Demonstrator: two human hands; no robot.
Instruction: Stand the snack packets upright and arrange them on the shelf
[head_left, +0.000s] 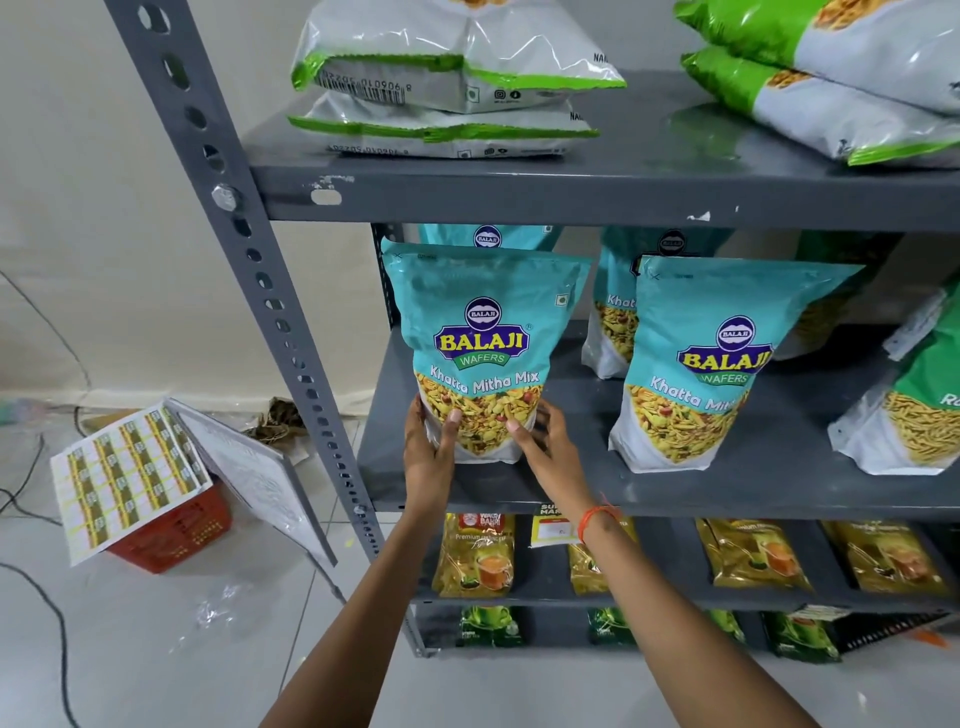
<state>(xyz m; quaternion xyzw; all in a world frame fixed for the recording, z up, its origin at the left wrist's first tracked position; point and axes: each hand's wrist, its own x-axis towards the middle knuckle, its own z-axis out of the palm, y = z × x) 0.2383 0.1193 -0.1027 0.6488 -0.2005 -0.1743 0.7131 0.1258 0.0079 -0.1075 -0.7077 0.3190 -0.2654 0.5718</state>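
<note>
Bright, even indoor light, soft diffuse shadows only, darkest under the top shelf (571, 200) and in the lower tiers; glare streaks on the glossy white-green packets (441, 67) up top and a pale sheen on the floor (156, 649). Wide-angle distortion strong: the rack upright (249, 249) leans and bends, shelf lines curve toward the edges, corners stretched. Centre sharp, print on the teal packet (483, 343) readable, lower shelves and far right edge softer, slightly smeared
</note>
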